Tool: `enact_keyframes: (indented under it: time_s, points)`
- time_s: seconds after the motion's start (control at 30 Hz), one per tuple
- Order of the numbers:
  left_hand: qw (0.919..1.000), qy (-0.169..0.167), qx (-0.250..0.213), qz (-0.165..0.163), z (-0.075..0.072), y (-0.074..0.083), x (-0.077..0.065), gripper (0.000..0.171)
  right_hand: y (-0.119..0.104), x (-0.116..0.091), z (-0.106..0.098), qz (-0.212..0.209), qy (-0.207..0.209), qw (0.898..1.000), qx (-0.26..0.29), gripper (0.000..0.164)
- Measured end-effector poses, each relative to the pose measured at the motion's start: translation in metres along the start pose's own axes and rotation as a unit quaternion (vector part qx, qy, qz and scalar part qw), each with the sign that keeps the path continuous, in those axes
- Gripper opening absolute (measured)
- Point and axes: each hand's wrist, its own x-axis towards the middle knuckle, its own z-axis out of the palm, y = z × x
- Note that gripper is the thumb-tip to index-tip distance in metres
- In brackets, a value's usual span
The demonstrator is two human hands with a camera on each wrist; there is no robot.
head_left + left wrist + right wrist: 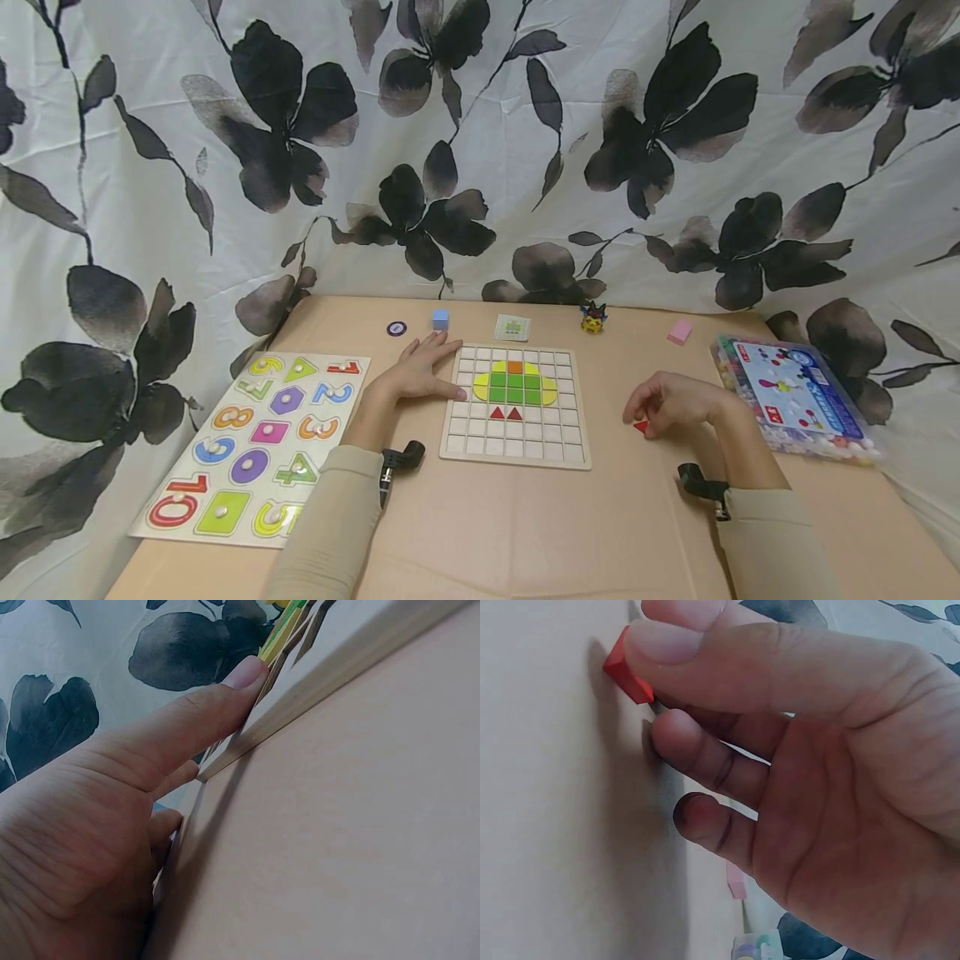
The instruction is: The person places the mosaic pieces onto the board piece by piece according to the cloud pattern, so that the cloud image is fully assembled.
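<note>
A white gridded board [516,451] lies mid-table, holding green squares [514,388], an orange square [514,367], yellow pieces [480,387] and two red triangles [497,412]. My left hand [417,372] is spread at its left side, the thumb [244,673] resting on the board's edge. To the right of the board, my right hand [678,402] pinches a small red block [628,669] between thumb and fingertips, just above or at the tabletop; which cannot be told. The other right fingers [705,821] curl loosely. Part of the red block is hidden by the thumb.
A number-and-shape puzzle board [183,467] lies at left. Along the back are a round token [397,328], a blue cube [440,319], a pattern card [512,327], a small figure [593,317] and a pink block [679,332]. A clear plastic box [798,392] sits at right.
</note>
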Motion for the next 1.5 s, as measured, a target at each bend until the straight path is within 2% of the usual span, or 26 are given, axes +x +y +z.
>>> enact_keyframes:
  time_s: [0.43, 0.93, 1.17, 1.5]
  points:
    - [1.0000, 0.000, 0.008, 0.002, 0.000, -0.001, 0.000, 0.111, -0.001, 0.000, 0.003, -0.003, 0.006, 1.000, -0.002, 0.022]
    - [0.9999, -0.001, 0.013, 0.005, 0.000, -0.001, 0.000, 0.109, 0.004, -0.005, -0.002, 0.006, 0.005, 1.000, -0.021, 0.025]
    - [0.9999, 0.000, 0.010, 0.006, 0.000, 0.000, -0.001, 0.108, 0.003, -0.001, 0.000, 0.014, 0.014, 0.999, -0.027, 0.020]
    - [0.9999, 0.003, 0.014, 0.006, 0.000, -0.001, -0.001, 0.108, 0.001, 0.011, 0.007, 0.000, 0.031, 0.999, -0.024, 0.018]
